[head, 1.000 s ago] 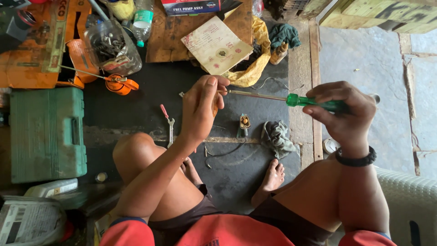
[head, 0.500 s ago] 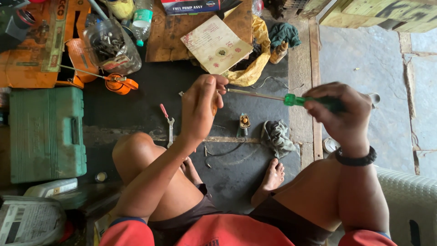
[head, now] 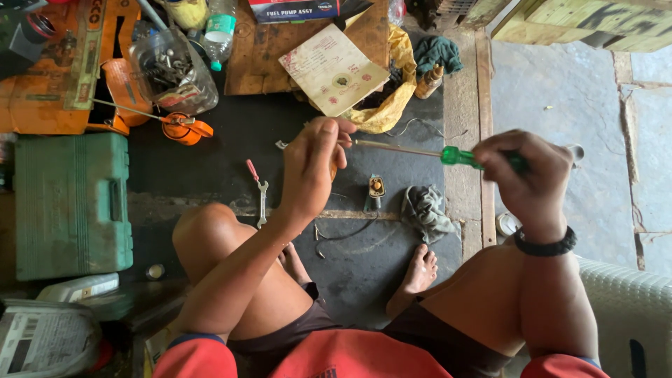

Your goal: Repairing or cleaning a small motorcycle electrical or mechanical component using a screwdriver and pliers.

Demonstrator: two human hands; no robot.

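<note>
My right hand (head: pixel 528 178) grips the green handle of a long screwdriver (head: pixel 455 155), its thin shaft pointing left. My left hand (head: pixel 313 166) is closed around a small part at the shaft's tip; the part is mostly hidden by my fingers. Both hands are raised above a dark mat (head: pixel 210 175). On the mat below lie a small spanner (head: pixel 262 201), a small metal part (head: pixel 376 187), a grey rag (head: pixel 424 210) and a loose wire (head: pixel 343 234). My bare knees and feet are beneath.
A green tool case (head: pixel 70 203) lies at left, an orange toolbox (head: pixel 56 77) above it, next to a clear jar of metal parts (head: pixel 171 73). A card sheet (head: pixel 332 70), yellow cloth (head: pixel 392 105) and wooden board (head: pixel 259 49) are ahead. Concrete floor at right.
My right hand with the screwdriver has dipped slightly, then settled; the left hand stays at the shaft's tip. Nothing else has moved.
</note>
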